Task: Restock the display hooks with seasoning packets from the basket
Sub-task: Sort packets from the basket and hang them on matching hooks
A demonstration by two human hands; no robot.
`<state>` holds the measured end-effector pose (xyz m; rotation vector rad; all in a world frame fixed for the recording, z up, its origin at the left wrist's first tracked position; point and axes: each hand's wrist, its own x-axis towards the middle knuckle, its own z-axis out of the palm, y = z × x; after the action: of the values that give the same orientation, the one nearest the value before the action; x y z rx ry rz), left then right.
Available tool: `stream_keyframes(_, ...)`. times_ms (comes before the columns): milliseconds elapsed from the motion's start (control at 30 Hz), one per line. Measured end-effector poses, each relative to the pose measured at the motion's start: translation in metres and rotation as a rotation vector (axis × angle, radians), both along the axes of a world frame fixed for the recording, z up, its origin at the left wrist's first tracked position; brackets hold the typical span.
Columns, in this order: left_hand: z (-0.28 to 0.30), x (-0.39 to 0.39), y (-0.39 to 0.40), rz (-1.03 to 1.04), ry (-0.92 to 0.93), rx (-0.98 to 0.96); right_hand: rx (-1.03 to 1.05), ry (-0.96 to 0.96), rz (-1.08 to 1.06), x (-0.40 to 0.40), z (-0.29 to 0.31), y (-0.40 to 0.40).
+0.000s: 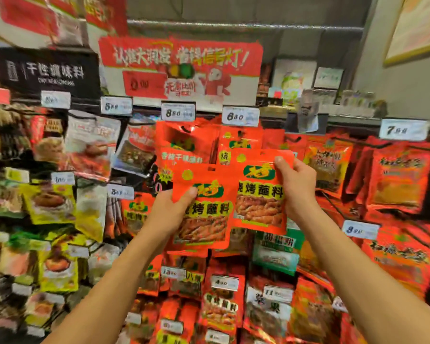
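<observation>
Seasoning packets are being held up before the display: the left hand (170, 214) is gripping a red stack (204, 214), thumb curled over its front, while the right hand (297, 187) is pinching one packet (260, 194) beside it, below the 680 price tag (240, 116).

Two red seasoning packets (233, 202) upright, side by side, overlapping, raised before hanging packets (204, 145)

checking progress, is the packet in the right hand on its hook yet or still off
Off the hook. The right hand pinches the red seasoning packet by its upper corner, in front of the hung packets, its top edge free below the 6.80 price tag.
</observation>
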<state>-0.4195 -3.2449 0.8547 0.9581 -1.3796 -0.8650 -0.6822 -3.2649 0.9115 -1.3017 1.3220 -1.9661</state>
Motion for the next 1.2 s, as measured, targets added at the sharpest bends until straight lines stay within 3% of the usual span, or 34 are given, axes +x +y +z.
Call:
stream_keyframes(167,0.019,-0.011,-0.014,-0.04,0.06,0.013,-0.038,0.072,-0.017,0.027,0.024,-0.026)
stream_keyframes(500,0.032,-0.019,-0.034,-0.078,0.034,0.009,-0.011,0.02,-0.055,0.043,0.039,-0.062)
stream_keyframes(667,0.03,-0.018,-0.043,-0.103,0.033,-0.01,-0.015,-0.04,-0.17,0.041,0.032,-0.078)
stream_keyframes(767,0.028,-0.016,-0.048,-0.117,0.036,0.0,0.01,0.029,-0.243,0.038,0.027,-0.093)
stream_keyframes(1067,0.035,-0.025,-0.067,-0.19,0.12,0.09,0.355,0.19,-0.367,0.018,0.046,-0.156)
stream_keyframes(1200,0.045,-0.036,-0.079,-0.204,0.134,0.071,0.407,0.3,-0.379,0.011,0.05,-0.162)
